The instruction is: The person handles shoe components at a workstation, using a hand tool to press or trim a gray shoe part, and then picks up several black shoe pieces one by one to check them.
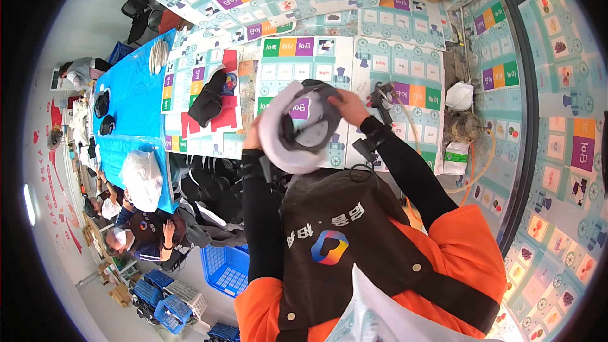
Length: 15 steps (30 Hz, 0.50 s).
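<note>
Between my two hands is a round cap (285,145), tilted above the patterned table, its hollow inside facing up. It has a wide white curved part at its left and front and a dark grey body at its back and right. My left hand (253,135) grips its left edge, with the fingers partly hidden behind the white part. At the far right edge, my right hand (350,108) pinches the dark grey cloth. To the right of the cap, a grey and black hand tool (382,101) with a thin hose lies on the table.
Dark cloth pieces (208,100) lie on red sheets at the left. A white plastic bag (459,96) and an orange hose (491,158) are at the right. Beyond a blue-covered table (130,98), other people sit working. A blue crate (225,271) stands on the floor.
</note>
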### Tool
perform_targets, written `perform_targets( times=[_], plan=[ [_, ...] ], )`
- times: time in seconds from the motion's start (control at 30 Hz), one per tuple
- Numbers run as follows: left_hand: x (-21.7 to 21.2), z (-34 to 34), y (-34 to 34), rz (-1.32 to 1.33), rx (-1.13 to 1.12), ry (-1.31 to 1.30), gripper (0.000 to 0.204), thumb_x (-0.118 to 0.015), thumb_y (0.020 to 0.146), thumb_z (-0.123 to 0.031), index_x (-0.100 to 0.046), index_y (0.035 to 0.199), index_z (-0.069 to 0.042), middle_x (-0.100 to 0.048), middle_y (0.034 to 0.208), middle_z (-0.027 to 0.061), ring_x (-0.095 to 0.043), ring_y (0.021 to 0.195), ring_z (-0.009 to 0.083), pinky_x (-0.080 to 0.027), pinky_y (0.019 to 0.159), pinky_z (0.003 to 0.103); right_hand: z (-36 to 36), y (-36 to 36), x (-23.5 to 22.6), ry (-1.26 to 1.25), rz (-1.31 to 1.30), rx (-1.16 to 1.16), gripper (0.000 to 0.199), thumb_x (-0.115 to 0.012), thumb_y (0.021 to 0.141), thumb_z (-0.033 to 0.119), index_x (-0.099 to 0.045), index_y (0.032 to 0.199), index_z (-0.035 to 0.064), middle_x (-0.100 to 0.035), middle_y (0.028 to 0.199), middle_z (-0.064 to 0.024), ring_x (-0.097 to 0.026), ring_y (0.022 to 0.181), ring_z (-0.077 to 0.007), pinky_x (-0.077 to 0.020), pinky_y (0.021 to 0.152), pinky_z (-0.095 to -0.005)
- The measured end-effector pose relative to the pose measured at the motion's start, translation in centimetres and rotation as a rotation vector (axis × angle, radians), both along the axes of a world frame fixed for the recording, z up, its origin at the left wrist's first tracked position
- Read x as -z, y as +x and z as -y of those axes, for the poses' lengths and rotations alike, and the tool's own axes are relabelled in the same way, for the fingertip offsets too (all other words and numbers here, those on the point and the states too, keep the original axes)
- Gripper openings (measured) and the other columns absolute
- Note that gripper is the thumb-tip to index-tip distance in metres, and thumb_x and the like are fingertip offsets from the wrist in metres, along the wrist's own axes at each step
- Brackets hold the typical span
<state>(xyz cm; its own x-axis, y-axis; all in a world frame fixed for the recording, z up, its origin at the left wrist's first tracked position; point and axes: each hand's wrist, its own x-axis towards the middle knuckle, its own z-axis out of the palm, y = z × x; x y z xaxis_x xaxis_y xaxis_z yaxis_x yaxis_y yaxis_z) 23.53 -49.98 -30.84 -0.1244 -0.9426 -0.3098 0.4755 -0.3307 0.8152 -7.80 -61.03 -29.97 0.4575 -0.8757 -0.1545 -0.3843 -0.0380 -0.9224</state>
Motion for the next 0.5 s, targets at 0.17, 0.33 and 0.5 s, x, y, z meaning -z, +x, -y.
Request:
perform_targets(
  times=[0.17,0.33,0.5],
  plan=[
    [8.7,-6.1,7.7,1.467,-0.051,-0.131,0.021,-0.062,0.095,-0.018,-0.068,0.107,-0.002,-0.07,0.099,0.0143,-0.068,0.098,0.0229,-0.055,0.092,0.043,-1.3,5.2,0.6,-0.166,-0.137,-0.066,0.031,-0.061,0.094,0.026,-0.066,0.108,-0.0006,-0.069,0.098,-0.0267,-0.065,0.092,-0.0472,-0.0499,0.08,-0.0535],
    [-2.6,1.0,-2.9,0.814,-0.422,0.039,0.048,-0.061,0.1,-0.038,-0.063,0.124,0.004,-0.07,0.114,0.0224,-0.065,0.111,0.0321,-0.047,0.099,0.039,-0.8,-0.6,10.5,0.218,0.184,0.093,0.027,-0.058,0.102,0.017,-0.064,0.116,-0.0055,-0.071,0.102,-0.0084,-0.065,0.089,-0.0175,-0.0529,0.08,-0.0342],
    [-15.0,-3.4,-3.4,0.485,-0.587,0.132,0.06,-0.06,0.098,-0.051,-0.062,0.123,0.003,-0.068,0.113,0.0201,-0.066,0.107,0.0269,-0.052,0.087,0.04,-2.0,3.9,9.8,0.583,0.336,0.117,0.031,-0.057,0.105,0.022,-0.057,0.13,0.0047,-0.066,0.112,-0.0047,-0.065,0.096,-0.0168,-0.0594,0.069,-0.0372]
  ],
)
